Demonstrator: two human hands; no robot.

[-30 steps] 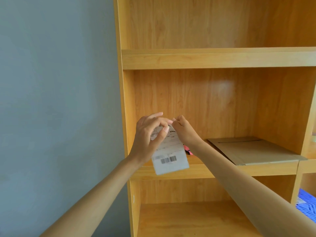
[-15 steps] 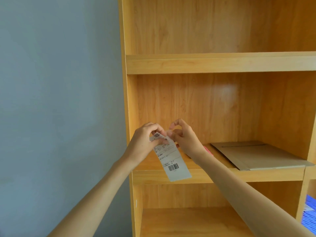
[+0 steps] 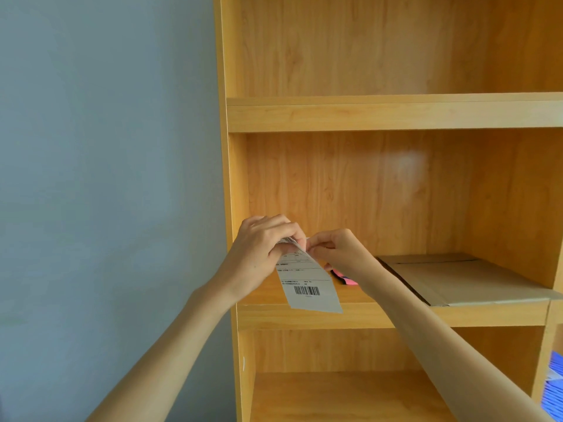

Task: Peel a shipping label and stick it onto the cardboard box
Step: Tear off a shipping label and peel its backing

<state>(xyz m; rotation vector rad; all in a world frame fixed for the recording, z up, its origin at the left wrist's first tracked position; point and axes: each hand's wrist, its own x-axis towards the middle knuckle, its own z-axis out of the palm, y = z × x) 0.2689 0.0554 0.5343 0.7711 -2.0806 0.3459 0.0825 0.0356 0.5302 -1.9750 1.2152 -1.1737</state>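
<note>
A white shipping label with a barcode hangs down in front of the middle shelf, printed side facing me. My left hand grips its top edge from the left. My right hand pinches the top corner from the right, thumb and forefinger together at the paper. A flat brown cardboard box lies on the middle shelf to the right of my hands, apart from the label.
The wooden shelf unit fills the right side, with a grey wall on the left. A small pink and black object lies on the shelf behind my right wrist. Something blue shows at the lower right edge.
The label has swung from a slant to hang more straight down, and both hands have closed tighter on its top edge. The view has tilted up a little.
</note>
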